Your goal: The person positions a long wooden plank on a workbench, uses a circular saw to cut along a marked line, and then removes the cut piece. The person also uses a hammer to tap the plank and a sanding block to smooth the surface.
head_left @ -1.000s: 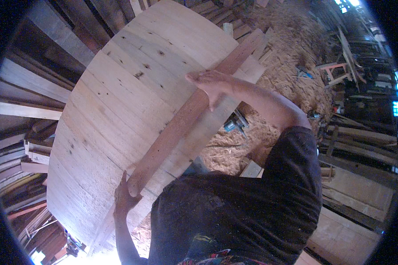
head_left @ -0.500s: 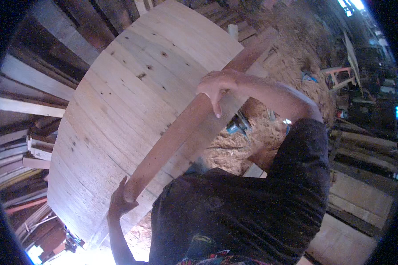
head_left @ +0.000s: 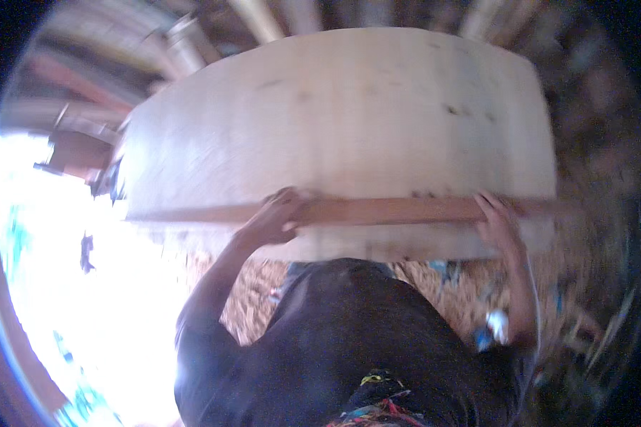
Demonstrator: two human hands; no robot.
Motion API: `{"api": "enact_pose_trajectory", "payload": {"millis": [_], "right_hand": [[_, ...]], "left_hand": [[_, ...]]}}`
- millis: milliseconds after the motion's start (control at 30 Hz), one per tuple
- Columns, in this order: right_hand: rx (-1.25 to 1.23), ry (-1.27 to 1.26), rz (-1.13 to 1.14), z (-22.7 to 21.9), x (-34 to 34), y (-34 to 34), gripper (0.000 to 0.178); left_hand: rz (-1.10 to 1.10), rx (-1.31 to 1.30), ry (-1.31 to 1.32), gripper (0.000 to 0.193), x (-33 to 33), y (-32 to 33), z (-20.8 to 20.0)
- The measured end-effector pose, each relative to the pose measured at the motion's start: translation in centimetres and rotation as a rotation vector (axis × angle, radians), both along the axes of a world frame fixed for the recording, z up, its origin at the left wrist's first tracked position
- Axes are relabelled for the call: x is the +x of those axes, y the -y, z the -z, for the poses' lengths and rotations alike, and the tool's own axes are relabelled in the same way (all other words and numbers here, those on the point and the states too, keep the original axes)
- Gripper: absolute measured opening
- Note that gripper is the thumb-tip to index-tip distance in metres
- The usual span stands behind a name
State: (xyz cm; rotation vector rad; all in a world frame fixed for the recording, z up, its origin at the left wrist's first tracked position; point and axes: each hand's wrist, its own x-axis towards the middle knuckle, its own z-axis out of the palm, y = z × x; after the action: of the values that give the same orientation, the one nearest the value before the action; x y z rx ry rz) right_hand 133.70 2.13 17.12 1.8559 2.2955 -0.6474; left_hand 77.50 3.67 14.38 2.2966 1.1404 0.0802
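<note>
While the view is blurring, both hands, left hand [head_left: 274,217] and right hand [head_left: 498,224], are seemingly gripping a reddish batten [head_left: 384,211] crossing the round wooden panel [head_left: 342,128].

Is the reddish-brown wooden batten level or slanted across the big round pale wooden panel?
Level: the reddish-brown wooden batten runs straight across the round pale wooden panel, with the left hand and right hand on it.

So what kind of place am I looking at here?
Most likely a woodworking or timber yard: both hands, left hand and right hand, grasp a reddish batten across a big round plank panel, with sawdust underfoot.
</note>
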Motion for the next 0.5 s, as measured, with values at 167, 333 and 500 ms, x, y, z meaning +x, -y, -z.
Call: {"api": "enact_pose_trajectory", "payload": {"millis": [167,333,500], "right_hand": [[0.103,-0.011,0.01,0.6,-1.4,-2.0,0.05],[0.021,0.223,0.046,2.5,-2.2,-3.7,0.055],[0.164,0.056,0.003,-1.0,-14.6,-2.3,0.066]], "left_hand": [[-0.22,-0.058,0.011,0.041,-1.3,0.8,0.6],[-0.264,-0.031,0.046,0.038,-0.7,0.7,1.6],[-0.34,0.396,0.309,0.05,-2.5,1.7,0.9]]}}
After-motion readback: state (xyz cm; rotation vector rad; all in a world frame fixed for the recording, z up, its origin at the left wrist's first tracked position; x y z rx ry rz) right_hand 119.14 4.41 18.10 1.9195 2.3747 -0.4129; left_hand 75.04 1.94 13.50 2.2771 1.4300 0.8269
